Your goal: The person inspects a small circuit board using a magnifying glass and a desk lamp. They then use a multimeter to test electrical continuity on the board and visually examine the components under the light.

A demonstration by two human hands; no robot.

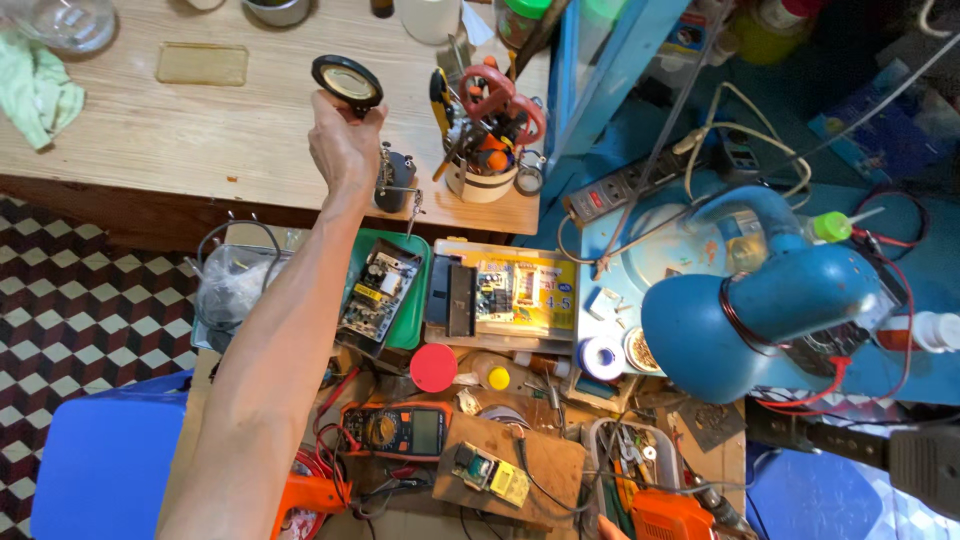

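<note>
Head view. The left hand is stretched out over the pale wooden counter, its fingers closed around a round black-rimmed magnifying lens held above the counter top. The lens is a single disc: a thick black ring around clear, slightly yellowish glass, tilted so that its face shows as an oval; its lower edge is hidden by the fingers. Just to the right of the hand stand one small dark clip stand with metal arms and one white cup of tools that holds red-handled scissors. Only a fingertip of the right hand shows at the bottom edge, so its grip cannot be told. Below the counter lie one green tray with a circuit board, one orange-and-black multimeter, one round red cap and one blue dome-shaded desk lamp. One blue plastic stool stands on the chequered floor.
</note>
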